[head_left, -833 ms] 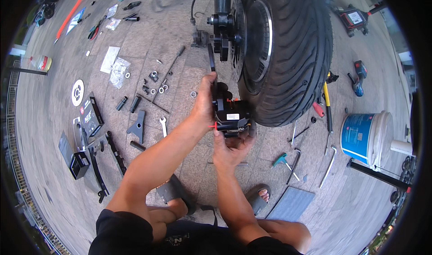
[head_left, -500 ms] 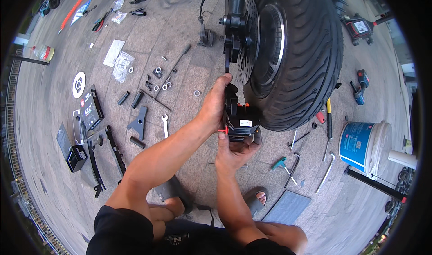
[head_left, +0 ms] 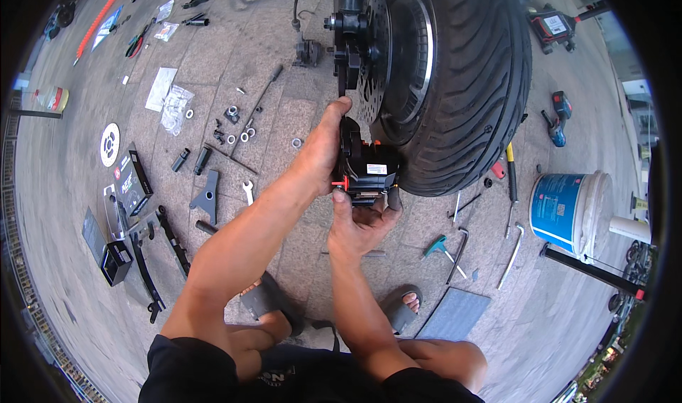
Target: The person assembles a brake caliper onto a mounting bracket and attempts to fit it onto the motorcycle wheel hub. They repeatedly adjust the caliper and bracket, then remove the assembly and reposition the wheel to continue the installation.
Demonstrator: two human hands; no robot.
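Both my hands hold a black brake caliper (head_left: 364,179) with red parts and a white label, just below the brake disc (head_left: 371,94). My left hand (head_left: 321,146) wraps its left side, thumb pointing up toward the black fork leg (head_left: 348,30). From underneath, my right hand (head_left: 359,227) grips it with thumb and fingers, the fingers partly hidden behind it. A fat black tyre (head_left: 472,83) on a wheel hub stands close on the right. Whether the caliper touches the disc, I cannot tell. Another small caliper (head_left: 307,52) hangs by a cable left of the fork.
On the left lie an open-end wrench (head_left: 248,191), a grey bracket (head_left: 206,195), washers, bolts and a black box (head_left: 136,179). To the right are a green-handled hex key (head_left: 435,245), a hammer (head_left: 511,179), a cordless drill (head_left: 558,122) and a blue-and-white bucket (head_left: 565,207).
The view has shifted, so the wheel, tools and hands all appear slightly further left and up. My grip on the caliper looks the same.
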